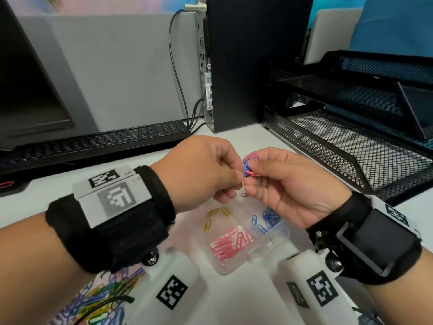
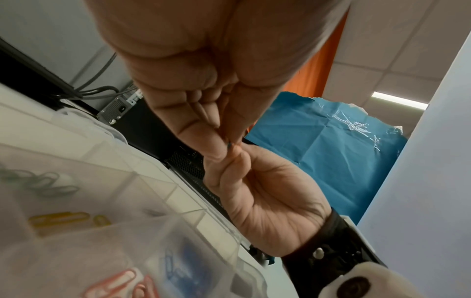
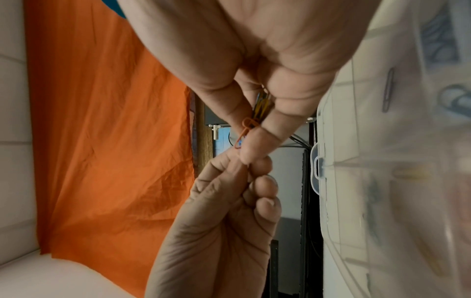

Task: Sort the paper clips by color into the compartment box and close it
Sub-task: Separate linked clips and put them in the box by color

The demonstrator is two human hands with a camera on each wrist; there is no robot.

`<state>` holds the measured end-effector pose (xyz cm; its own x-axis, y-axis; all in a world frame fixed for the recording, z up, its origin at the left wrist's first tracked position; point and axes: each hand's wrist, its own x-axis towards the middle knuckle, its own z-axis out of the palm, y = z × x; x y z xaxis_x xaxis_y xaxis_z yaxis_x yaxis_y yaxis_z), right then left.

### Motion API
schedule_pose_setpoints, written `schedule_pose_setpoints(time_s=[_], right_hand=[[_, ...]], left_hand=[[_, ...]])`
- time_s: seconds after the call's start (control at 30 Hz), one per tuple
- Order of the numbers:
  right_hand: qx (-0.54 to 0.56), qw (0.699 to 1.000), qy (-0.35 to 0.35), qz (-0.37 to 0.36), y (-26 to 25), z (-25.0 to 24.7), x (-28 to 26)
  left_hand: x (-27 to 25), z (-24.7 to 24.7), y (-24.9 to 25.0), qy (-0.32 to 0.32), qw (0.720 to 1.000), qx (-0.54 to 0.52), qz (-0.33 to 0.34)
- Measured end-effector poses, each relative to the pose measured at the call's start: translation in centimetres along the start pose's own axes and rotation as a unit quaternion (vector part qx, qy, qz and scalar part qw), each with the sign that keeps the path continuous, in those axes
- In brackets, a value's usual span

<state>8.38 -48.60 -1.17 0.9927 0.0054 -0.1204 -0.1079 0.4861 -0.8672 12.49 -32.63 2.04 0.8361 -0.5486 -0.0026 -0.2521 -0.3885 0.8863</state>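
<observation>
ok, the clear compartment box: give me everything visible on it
The compartment box is clear, frosted-looking plastic split by thin dividers, lying open on the white desk below both hands, neither touching it. Separate compartments hold pink clips, blue clips and yellow clips. The right wrist view shows a latch tab on its edge.

Clear compartment box (image 1: 225, 266) lying open, pink clips (image 1: 228, 243), blue clips (image 1: 267, 219), yellow clips (image 1: 216, 215) in separate compartments (mixed pile (image 1: 103, 299) beside it)

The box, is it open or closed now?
Open: the box shows pink clips and blue clips uncovered in separate compartments.
</observation>
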Motion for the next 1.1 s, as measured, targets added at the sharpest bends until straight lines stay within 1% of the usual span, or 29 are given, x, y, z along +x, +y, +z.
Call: schedule_pose_setpoints(time_s=[0.13,0.3,0.4,0.5,0.63,0.73,0.83,0.97,1.03,1.1], right_hand=[[0.025,0.999,0.020,-0.014,-0.6,-1.3,-0.7],[0.035,0.998,0.044,-0.024,-0.7,-2.3,-1.5],[0.029,0.998,0.041,-0.023,-0.5,-2.3,-1.7],[0.030,0.998,0.047,-0.024,-0.4,-2.2,-1.5],[0.032,0.997,0.070,-0.032,-0.4,-2.3,-1.2],[0.029,0.996,0.081,-0.031,-0.4,-2.6,-1.1],[0.023,0.996,0.085,-0.028,-0.3,-2.7,-1.1],[0.012,0.997,0.078,-0.027,-0.2,-2.5,-1.1],[0.006,0.997,0.074,-0.027,-0.2,-2.4,-1.0],[-0.001,0.997,0.070,-0.028,-0.2,-2.3,-0.9]], left_hand=[[0.6,1.2,0.6,-0.003,0.999,-0.047,-0.010],[1.4,2.5,0.9,-0.004,0.992,-0.115,-0.053],[1.6,2.9,1.1,-0.006,0.989,-0.128,-0.069],[1.9,2.7,1.1,-0.003,0.989,-0.132,-0.070],[2.4,1.9,0.9,0.024,0.992,-0.109,-0.066],[3.3,1.3,0.3,0.043,0.995,-0.056,-0.073],[4.3,1.6,-0.4,0.033,0.995,0.013,-0.093],[5.1,2.0,-0.6,0.003,0.993,0.060,-0.100],[5.2,1.7,-0.3,0.010,0.993,0.065,-0.094],[4.8,1.5,0.1,0.005,0.995,0.037,-0.089]])
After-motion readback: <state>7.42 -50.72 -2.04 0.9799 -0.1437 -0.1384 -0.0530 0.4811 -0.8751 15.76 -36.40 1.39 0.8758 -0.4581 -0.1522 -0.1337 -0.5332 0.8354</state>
